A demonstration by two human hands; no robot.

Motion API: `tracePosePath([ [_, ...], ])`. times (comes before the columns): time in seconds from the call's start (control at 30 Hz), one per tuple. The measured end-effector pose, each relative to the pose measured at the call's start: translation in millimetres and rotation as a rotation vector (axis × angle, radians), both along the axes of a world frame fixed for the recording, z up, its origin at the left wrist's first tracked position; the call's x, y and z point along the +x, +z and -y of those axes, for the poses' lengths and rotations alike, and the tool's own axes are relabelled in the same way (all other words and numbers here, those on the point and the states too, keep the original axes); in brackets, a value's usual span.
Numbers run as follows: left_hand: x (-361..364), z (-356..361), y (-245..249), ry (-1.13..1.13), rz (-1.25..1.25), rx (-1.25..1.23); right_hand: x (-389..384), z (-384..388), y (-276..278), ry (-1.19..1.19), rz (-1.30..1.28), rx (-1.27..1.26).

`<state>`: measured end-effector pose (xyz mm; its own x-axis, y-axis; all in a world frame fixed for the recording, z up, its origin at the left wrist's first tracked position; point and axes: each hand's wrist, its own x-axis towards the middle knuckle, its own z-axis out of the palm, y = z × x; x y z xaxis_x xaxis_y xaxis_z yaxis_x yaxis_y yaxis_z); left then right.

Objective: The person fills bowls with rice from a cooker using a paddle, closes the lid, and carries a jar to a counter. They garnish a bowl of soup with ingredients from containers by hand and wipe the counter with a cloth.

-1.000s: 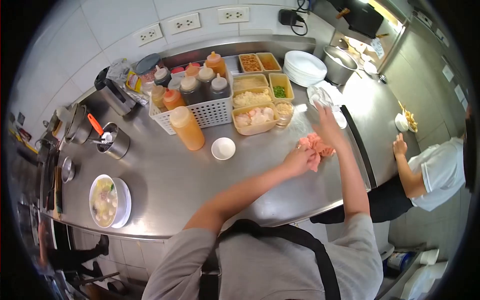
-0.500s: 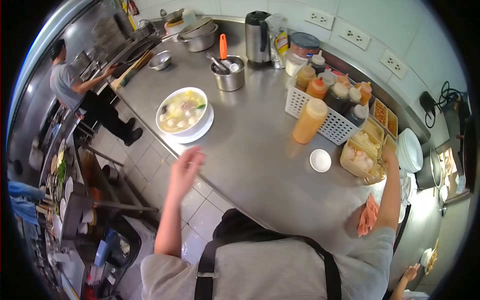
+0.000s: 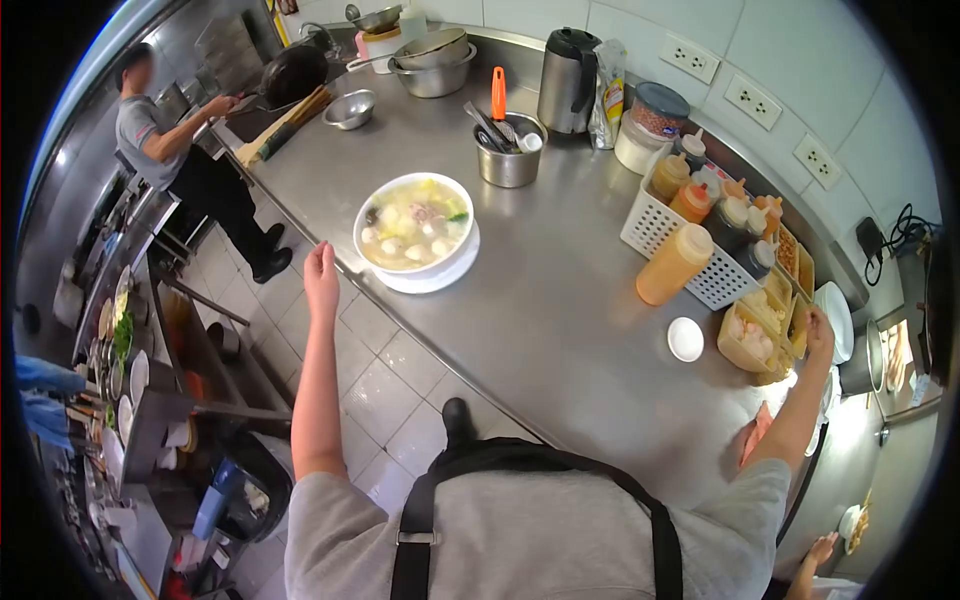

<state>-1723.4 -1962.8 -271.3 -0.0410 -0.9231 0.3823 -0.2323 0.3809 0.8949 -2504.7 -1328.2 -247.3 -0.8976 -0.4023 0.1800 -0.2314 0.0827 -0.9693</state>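
Note:
My left hand (image 3: pixel 321 280) is raised beyond the table's front edge, left of the soup bowl. Its fingers are pressed together, with nothing visible in them. A white bowl (image 3: pixel 364 236) of soup with pale balls and greens stands on a white plate (image 3: pixel 440 280). My right hand (image 3: pixel 820 335) is at the right side of the yellowish food tubs (image 3: pixel 738 352), fingers drawn together; what they hold, if anything, is too small to make out. One tub contains pale chunks. Left of the tubs sits a small white dish (image 3: pixel 685 340).
A squeeze bottle (image 3: pixel 675 265) stands before a white basket (image 3: pixel 650 225) of sauce bottles. A steel utensil pot (image 3: pixel 508 168), a thermos jug (image 3: pixel 567 80) and a small steel bowl (image 3: pixel 349 110) are farther back. A co-worker (image 3: pixel 165 140) stands at the far left.
My left hand has moved left, away from the soup bowl, and its fingers have closed up. My right hand has lifted slightly from the tubs. The view has shifted.

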Motion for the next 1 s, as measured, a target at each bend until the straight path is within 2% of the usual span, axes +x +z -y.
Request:
tracePosePath([
  [0.07,-11,2,17,0.039,0.102,-0.045,-8,6,26,0.072,0.381,-0.384],
  [0.1,-16,8,17,0.027,0.103,-0.048,14,29,54,-0.001,0.316,-0.423],
  [0.13,-20,15,16,-0.024,-0.017,-0.034,54,68,94,-0.076,0.249,-0.459],
  [0.17,-24,22,15,-0.075,-0.135,-0.015,83,101,133,0.09,0.16,-0.403],
  [0.2,-28,30,9,-0.09,-0.132,-0.011,127,146,167,0.127,0.11,-0.392],
  [0.23,-32,39,0,-0.113,-0.231,-0.013,172,193,199,0.162,0.068,-0.346],
  [0.27,-37,46,-5,-0.135,-0.331,-0.014,213,237,220,0.224,0.012,-0.297],
  [0.33,-44,44,-8,-0.139,-0.327,-0.018,304,325,247,0.387,-0.016,-0.179],
  [0.4,-44,40,-4,-0.089,-0.167,-0.043,382,402,243,0.636,-0.017,-0.071],
  [0.47,-45,41,-6,-0.066,-0.142,-0.073,441,465,219,0.732,0.006,0.103],
  [0.6,-44,36,-3,-0.074,-0.16,-0.12,501,548,154,0.981,-0.167,0.443],
  [0.7,-43,34,-2,-0.061,-0.121,-0.109,519,570,132,1.077,-0.255,0.482],
  [0.77,-43,34,-3,-0.066,-0.155,-0.113,528,575,133,1.116,-0.373,0.641],
  [0.8,-42,34,-3,-0.063,-0.156,-0.111,532,576,134,1.119,-0.374,0.643],
  [0.87,-42,33,-3,-0.066,-0.125,-0.133,538,576,146,1.129,-0.647,0.748],
  [0.9,-43,33,-2,-0.066,-0.127,-0.132,537,577,144,1.129,-0.648,0.75],
  [0.97,-43,31,0,-0.061,-0.159,-0.106,535,577,141,1.136,-0.895,0.583],
  [1.0,-43,30,1,-0.063,-0.157,-0.104,536,575,140,1.135,-0.892,0.584],
])
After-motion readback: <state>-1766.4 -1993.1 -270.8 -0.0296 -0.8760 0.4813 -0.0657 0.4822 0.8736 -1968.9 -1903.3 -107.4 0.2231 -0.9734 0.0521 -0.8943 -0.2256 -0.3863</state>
